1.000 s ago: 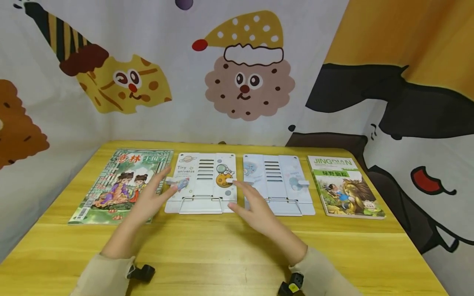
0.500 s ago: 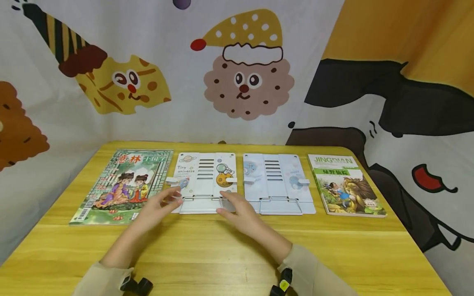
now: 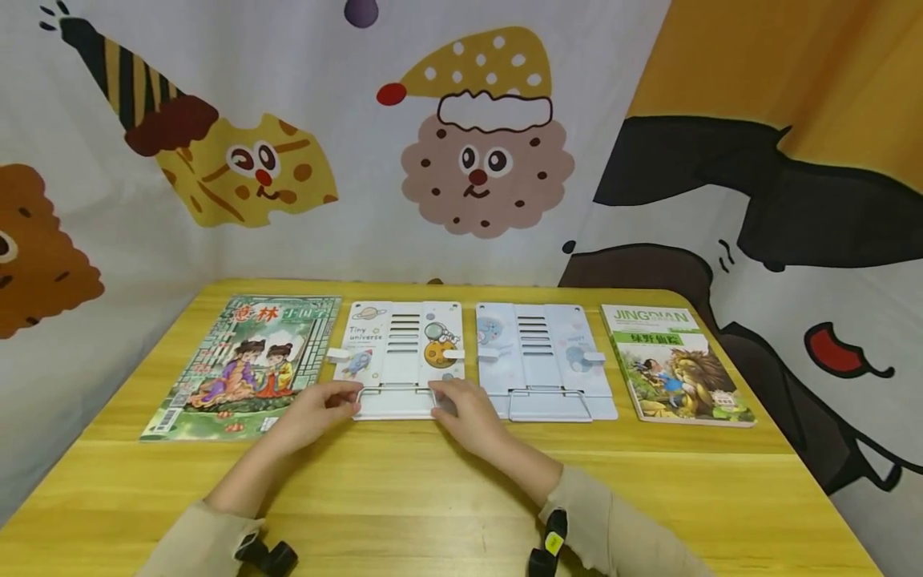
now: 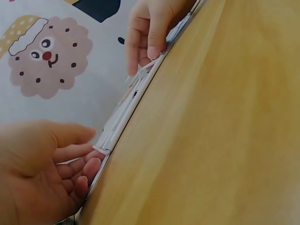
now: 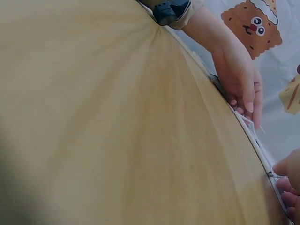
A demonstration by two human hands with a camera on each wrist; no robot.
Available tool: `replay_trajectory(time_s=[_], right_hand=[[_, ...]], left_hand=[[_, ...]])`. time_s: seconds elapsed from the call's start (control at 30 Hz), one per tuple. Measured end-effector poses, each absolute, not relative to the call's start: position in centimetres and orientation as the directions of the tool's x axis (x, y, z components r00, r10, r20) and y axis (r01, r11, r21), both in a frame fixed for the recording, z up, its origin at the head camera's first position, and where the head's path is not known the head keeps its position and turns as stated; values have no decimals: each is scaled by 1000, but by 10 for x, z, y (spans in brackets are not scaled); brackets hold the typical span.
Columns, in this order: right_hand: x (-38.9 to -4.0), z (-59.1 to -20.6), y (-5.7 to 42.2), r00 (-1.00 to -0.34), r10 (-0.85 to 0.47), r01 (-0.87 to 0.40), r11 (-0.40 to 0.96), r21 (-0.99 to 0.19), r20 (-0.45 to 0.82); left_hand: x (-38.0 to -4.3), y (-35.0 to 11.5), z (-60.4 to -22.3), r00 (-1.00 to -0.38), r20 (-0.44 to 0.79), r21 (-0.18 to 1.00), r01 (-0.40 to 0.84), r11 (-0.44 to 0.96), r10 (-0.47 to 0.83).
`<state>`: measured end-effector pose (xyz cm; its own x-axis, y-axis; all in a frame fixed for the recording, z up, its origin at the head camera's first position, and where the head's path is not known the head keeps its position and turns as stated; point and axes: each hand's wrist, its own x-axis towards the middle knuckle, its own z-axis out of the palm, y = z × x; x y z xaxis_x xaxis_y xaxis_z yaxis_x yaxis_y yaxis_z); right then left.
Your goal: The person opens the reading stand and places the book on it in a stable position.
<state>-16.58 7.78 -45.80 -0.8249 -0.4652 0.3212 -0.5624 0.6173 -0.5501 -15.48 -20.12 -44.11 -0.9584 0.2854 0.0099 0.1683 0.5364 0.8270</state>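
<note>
– Where is the stand [image 3: 401,365] lying?
– On the bench [image 3: 404,497], between the magazine [image 3: 252,365] and the second stand [image 3: 544,367].
– What is touching it?
– The left hand [image 3: 314,413] and right hand [image 3: 470,413] are pinching its wire [image 3: 395,387].

astronaut stand [image 3: 402,369] partly behind hands [image 3: 313,415] [image 3: 470,415], sleeves [image 3: 202,543] [image 3: 616,525] cropped

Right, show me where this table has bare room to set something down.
Use bare table between the sleeves, or right of them, in front of the book. The back row is crowded: magazine, Tiny universe stand with left hand and right hand at its near edge, pale blue stand, then book.
</note>
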Motion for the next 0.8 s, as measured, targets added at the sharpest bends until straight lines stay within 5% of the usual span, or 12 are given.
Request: replay_trajectory(time_s=[0.8], right_hand=[[-176, -456, 77, -863, -431, -459, 449, -767, 264]], left_hand=[[-165, -204, -448, -948, 77, 868, 216, 447, 308]])
